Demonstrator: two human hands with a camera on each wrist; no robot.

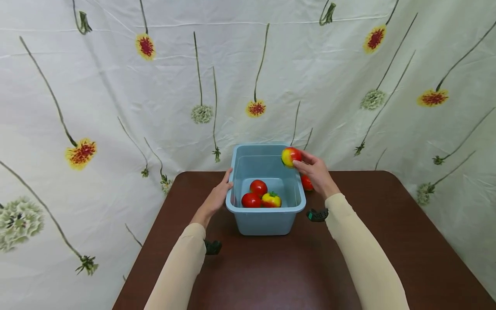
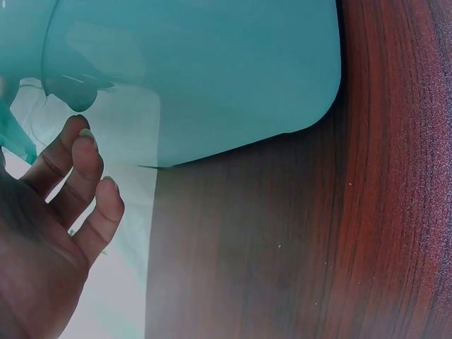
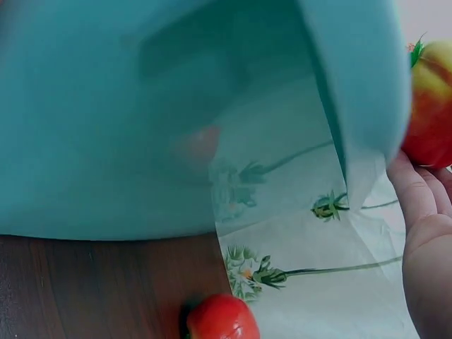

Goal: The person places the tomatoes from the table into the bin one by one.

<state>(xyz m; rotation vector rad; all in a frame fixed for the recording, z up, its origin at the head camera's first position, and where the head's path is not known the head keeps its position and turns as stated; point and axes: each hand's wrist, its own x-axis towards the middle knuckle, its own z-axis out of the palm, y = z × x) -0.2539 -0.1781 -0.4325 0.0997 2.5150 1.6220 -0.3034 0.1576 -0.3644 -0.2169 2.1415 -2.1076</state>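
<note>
A light blue plastic bin [image 1: 265, 221] stands on the table, holding two red tomatoes [image 1: 258, 187] and a yellow-and-red tomato [image 1: 271, 199] with a green top. My left hand [image 1: 218, 196] grips the bin's left rim, thumb over the edge; in the left wrist view its fingers [image 2: 88, 166] lie bent by the outer wall. Over the bin's far right corner, my right hand [image 1: 314, 171] holds another yellow-and-red tomato [image 1: 291, 157] between thumb and fingers. The right wrist view shows this tomato [image 3: 431, 106] beyond the bin's rim, partly cut off by the frame.
Another red tomato [image 1: 307, 183] lies on the table just right of the bin, partly hidden by my right hand. The dark brown table [image 1: 267, 275] reaches back to a white flower-printed cloth [image 1: 232, 77]. Dark bands [image 1: 317, 215] sit at both wrists.
</note>
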